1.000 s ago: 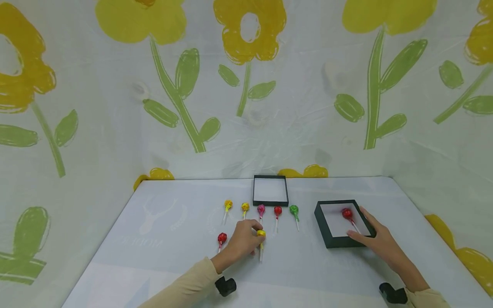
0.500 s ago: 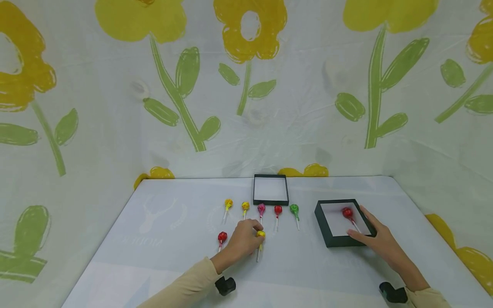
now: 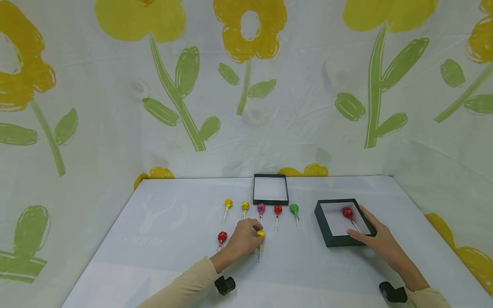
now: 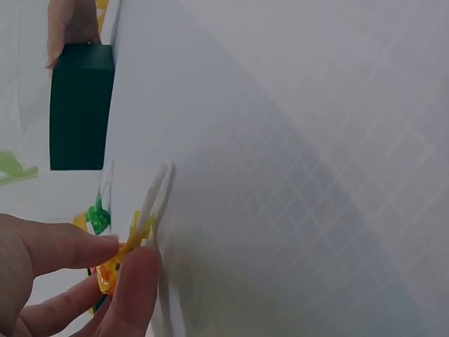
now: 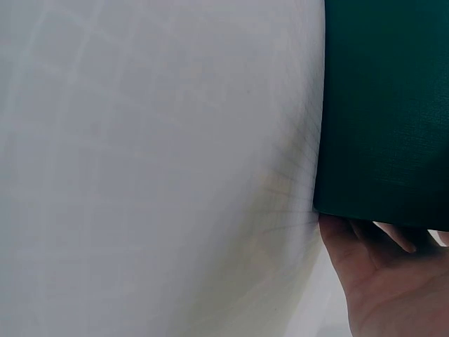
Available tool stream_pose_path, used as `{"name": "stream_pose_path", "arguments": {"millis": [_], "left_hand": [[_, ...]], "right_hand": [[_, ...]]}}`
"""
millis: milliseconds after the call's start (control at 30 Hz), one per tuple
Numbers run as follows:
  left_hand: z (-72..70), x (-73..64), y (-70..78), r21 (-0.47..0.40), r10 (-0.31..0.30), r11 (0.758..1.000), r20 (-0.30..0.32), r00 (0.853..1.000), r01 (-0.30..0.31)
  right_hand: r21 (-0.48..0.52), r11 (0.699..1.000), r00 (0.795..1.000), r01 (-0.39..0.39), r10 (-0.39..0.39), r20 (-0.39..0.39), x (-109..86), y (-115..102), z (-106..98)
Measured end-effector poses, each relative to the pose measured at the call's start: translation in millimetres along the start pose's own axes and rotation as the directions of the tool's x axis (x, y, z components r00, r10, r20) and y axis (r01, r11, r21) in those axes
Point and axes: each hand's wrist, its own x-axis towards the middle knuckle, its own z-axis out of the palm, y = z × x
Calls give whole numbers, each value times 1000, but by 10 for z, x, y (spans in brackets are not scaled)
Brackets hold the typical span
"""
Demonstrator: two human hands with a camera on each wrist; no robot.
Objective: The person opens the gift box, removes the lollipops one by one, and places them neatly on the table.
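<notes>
My left hand (image 3: 242,238) pinches a yellow-wrapped lollipop (image 4: 112,272) at its head between thumb and fingertips. The white stick (image 3: 259,256) points toward the table's near side in the head view. My right hand (image 3: 379,237) grips the right near corner of a dark green open box (image 3: 325,233), thumb at the near rim and fingers along the right side. Inside that box a red lollipop (image 3: 347,212) lies on the white bottom. In the right wrist view the box's green outer wall (image 5: 386,112) fills the upper right, and part of the fingers is hidden behind it.
Beyond my left hand lie yellow lollipops (image 3: 228,203), a pink one (image 3: 261,208), a red one (image 3: 278,210) and a green one (image 3: 294,209). Another red lollipop (image 3: 222,236) lies left of that hand. A shallow dark-edged box lid (image 3: 271,203) sits at the back of the white table (image 3: 154,252).
The held yellow lollipop's stick has swung slightly left, then partly back, within my left fingers. My right hand and the green box have stayed in place.
</notes>
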Motion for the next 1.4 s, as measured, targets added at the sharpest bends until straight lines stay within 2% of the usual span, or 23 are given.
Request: {"name": "stream_pose_path", "arguments": {"millis": [167,400,733,967,1100,1200,1400], "left_hand": [[-26,9,13,24,7,1000,-10,1000,-6],[-93,26,5,46,47,998,-22,999,-46],[-211,71,98,-17,41,999,-33,999,-42],[-208,119,110,-29,78,996,-45,996,-80],[-204,136,151,-49,108,993,-51,993,-111],[-208,152,195,-58,108,992,-56,993,-112],[-213,204,293,-37,135,990,-64,989,-138]], "right_hand": [[3,1000,1000,2,-2,4,10,-13,-15],[-9,1000,1000,-5,5,2,30,-33,-23],[-10,1000,1000,-4,4,5,46,-60,-25],[-18,999,999,-42,42,15,61,-32,-8],[10,1000,1000,-27,27,12,28,-8,-7],[26,1000,1000,-10,10,8,8,10,-4],[24,1000,1000,7,-7,0,-10,8,-5]]}}
